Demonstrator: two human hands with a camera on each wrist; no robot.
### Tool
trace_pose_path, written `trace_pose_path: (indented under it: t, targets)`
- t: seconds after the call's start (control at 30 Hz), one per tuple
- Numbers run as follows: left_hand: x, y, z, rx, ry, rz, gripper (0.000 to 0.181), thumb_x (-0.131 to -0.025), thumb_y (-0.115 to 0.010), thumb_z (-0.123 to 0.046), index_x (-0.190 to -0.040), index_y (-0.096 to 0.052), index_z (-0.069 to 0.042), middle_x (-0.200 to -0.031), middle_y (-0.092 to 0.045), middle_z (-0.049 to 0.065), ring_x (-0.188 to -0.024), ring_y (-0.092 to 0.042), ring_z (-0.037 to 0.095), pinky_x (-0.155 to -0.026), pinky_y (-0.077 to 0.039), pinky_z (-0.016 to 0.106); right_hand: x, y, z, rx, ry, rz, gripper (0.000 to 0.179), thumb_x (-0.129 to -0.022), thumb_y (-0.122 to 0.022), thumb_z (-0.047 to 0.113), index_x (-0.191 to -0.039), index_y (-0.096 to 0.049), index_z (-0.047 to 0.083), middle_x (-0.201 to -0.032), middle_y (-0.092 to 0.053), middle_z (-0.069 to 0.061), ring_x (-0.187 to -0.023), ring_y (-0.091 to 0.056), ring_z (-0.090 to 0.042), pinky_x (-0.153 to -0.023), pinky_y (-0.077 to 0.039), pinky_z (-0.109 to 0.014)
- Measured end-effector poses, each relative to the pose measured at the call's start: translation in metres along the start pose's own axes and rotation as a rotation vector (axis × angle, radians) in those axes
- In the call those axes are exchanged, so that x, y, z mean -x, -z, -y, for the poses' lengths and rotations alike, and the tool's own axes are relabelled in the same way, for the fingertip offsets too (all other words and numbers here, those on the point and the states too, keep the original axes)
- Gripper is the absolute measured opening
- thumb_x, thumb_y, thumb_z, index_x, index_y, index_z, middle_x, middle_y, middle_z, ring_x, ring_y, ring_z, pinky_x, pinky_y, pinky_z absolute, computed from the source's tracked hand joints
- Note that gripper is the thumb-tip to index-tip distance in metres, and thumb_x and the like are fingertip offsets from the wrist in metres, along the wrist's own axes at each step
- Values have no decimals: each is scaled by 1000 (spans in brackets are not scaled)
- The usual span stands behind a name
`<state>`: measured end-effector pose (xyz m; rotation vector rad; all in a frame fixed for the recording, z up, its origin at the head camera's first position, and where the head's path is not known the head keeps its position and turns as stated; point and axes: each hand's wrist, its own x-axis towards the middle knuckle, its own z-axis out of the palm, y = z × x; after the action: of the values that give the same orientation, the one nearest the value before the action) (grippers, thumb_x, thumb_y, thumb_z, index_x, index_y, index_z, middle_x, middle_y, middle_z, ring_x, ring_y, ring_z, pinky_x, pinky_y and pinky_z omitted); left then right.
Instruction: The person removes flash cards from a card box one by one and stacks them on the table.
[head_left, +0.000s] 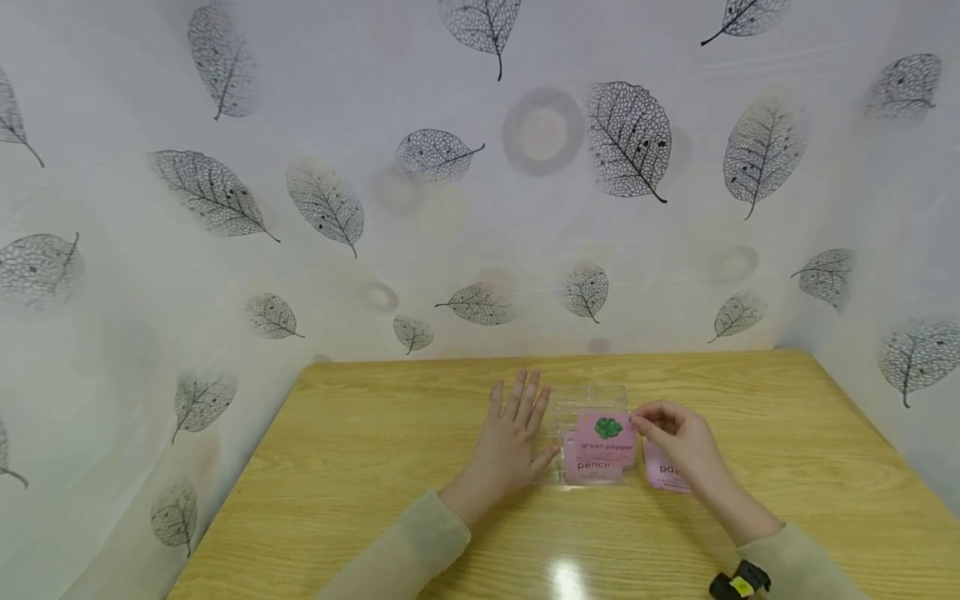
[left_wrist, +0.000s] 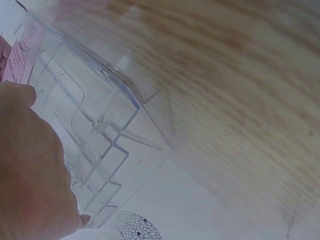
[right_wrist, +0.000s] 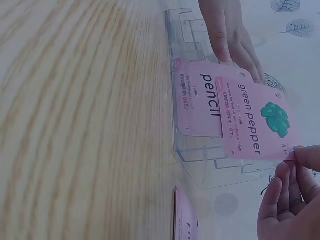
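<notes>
A clear plastic tiered rack (head_left: 600, 393) stands on the table, its steps showing in the left wrist view. On its front step leans a pink flash card reading "pencil" (right_wrist: 197, 115). My right hand (head_left: 682, 437) pinches the edge of a pink "green pepper" card (right_wrist: 250, 125) between thumb and fingers. That card overlaps the upper part of the pencil card, over the tiers behind it. My left hand (head_left: 506, 446) rests at the rack's left side with its fingers stretched out and its thumb toward the pencil card.
Just right of the rack lies a small pile of pink cards (head_left: 663, 471), its top word partly hidden by my right hand. The wooden table (head_left: 360, 467) meets a leaf-printed cloth (head_left: 420, 225) at the back and sides.
</notes>
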<state>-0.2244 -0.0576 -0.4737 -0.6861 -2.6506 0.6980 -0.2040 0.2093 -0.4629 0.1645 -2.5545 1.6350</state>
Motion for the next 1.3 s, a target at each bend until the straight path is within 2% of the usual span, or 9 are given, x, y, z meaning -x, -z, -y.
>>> trace_pose_path:
  t: [0.07,0.2,0.4,0.5,0.73,0.83,1.07,1.2,1.3]
  targets:
    - [1,-1,-1,0,-2,-2,87,-90,-10,-69,-152,4,-10,-159,2,15,-146,0,33,-115,-13,54,0,1,1,7,-2,-6,29,-90,-63,31,-103,-65,4,-94,-67,-6,-80,-60,-5,-70,-54,-26]
    - [2,-1,-1,12,-4,5,87,-90,-10,-69,-151,5,-9,-158,9,17,-145,3,33,-115,-11,55,0,4,1,5,-11,-8,30,-90,-63,30,-104,-64,3,-94,-67,-5,-79,-59,-1,-71,-54,-25]
    - [2,0,-2,16,-4,9,87,-91,-10,-69,-151,6,-9,-156,16,17,-146,3,33,-115,-10,55,0,9,1,4,-38,13,34,-91,-61,34,-107,-64,4,-96,-66,-3,-83,-61,-9,-70,-54,-27]
    - [2,0,-2,9,-6,12,87,-90,-10,-69,-151,6,-9,-157,14,17,-145,4,33,-115,-10,55,1,12,1,13,-39,17,35,-92,-60,35,-109,-64,4,-97,-66,-4,-85,-61,-10,-72,-54,-27]
    - [1,-1,-2,5,0,14,88,-90,-10,-70,-151,7,-9,-158,7,16,-146,1,33,-115,-5,56,1,18,2,15,-46,13,36,-91,-61,35,-109,-63,3,-94,-66,-1,-82,-60,-4,-74,-54,-26]
    - [1,-2,-2,10,0,6,88,-90,-11,-70,-151,6,-9,-158,5,15,-146,0,32,-115,-4,56,1,19,2,22,-39,8,35,-91,-61,33,-108,-64,3,-93,-67,-2,-82,-61,-6,-73,-54,-26]
    - [1,-1,-1,20,-2,-14,88,-91,-13,-69,-151,4,-8,-158,5,16,-146,1,33,-115,-13,55,1,23,3,33,-42,4,34,-92,-61,33,-108,-64,2,-93,-67,-3,-83,-61,-11,-71,-54,-26]
    - [1,0,-1,34,2,1,87,-91,-14,-69,-152,4,-9,-158,7,16,-145,5,33,-115,-6,56,1,25,2,37,-48,0,35,-92,-61,34,-108,-64,3,-94,-67,-3,-84,-62,-12,-71,-54,-26]
    - [0,0,-1,37,5,1,87,-91,-14,-69,-152,4,-9,-158,5,15,-146,4,33,-115,-6,56,1,25,1,35,-47,-2,36,-92,-61,34,-109,-64,2,-94,-67,-3,-83,-61,-8,-72,-54,-26]
